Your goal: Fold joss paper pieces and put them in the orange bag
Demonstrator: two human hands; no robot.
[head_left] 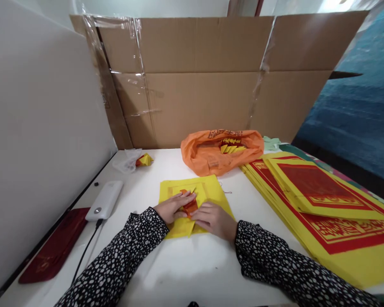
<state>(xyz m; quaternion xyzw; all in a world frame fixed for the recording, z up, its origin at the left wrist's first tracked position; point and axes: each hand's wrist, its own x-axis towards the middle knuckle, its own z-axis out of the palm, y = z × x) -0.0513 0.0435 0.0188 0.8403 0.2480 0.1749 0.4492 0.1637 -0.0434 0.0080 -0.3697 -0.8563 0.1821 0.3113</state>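
Note:
A small folded red-and-yellow paper (190, 207) lies on a stack of yellow paper sheets (213, 187) in the middle of the white table. My left hand (174, 207) rests on its left side, fingers stretched out over the red face and thumb apart below. At the lower right edge, my right hand (215, 219) has its fingers curled together on the paper, and its fingertips hide that corner. A yellow pointed flap sticks out below, between the hands.
An orange plastic bag (198, 160) holding folded yellow paper pieces stands behind. Large red-and-yellow printed sheets (333, 232) are piled at right. On the left are a white power bank (105, 198) with a cable, a dark red pouch (56, 245) and a folded paper piece (145, 160). Cardboard (195, 102) walls the back.

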